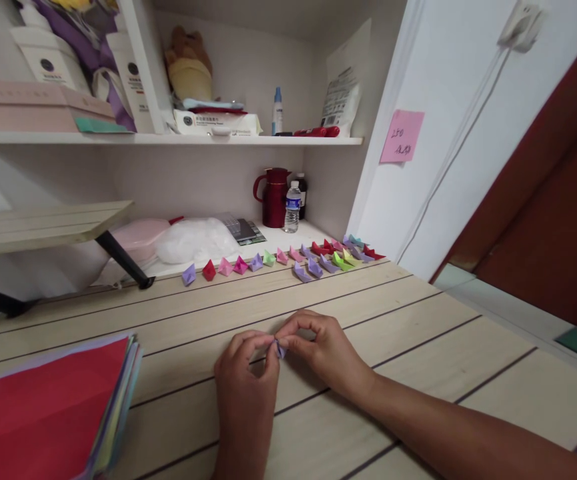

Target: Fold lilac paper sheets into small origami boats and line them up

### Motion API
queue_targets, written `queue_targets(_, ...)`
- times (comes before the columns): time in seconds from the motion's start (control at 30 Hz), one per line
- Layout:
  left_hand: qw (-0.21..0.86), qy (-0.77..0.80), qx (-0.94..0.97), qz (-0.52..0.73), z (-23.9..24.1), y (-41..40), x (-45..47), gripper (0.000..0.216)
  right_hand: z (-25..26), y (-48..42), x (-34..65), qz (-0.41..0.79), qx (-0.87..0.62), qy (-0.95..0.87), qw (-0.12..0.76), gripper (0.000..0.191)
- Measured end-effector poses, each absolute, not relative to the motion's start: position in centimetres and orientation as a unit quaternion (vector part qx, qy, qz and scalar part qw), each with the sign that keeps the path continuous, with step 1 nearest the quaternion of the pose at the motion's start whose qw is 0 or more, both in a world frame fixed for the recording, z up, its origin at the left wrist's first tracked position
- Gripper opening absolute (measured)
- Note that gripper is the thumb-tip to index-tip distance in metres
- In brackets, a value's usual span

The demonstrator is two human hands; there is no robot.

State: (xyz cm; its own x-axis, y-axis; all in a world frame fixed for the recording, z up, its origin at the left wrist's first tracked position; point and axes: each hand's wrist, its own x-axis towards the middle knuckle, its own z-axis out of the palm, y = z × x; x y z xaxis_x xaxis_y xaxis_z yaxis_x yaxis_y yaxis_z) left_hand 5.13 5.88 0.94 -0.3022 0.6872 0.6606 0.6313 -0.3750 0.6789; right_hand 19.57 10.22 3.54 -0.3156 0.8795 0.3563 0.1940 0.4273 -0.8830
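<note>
Both my left hand and right hand pinch a small purple paper between them over the table, probably mid-fold, so the next crease likely needs a light touch.

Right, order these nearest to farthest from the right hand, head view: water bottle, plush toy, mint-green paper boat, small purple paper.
1. Small purple paper: pinched by the right hand.
2. Mint-green paper boat: ahead, in the row of boats.
3. Water bottle: behind the boats, beside the red jug.
4. Plush toy: up on the shelf, leftward.
</note>
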Motion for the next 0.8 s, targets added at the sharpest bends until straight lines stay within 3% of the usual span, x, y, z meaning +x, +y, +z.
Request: queue_targets(0.8,0.164,0.676,0.446,0.564,1.74,5.43,5.20,0.014,2.98,10.63,19.25,0.524,-0.359,-0.648,0.420,0.015)
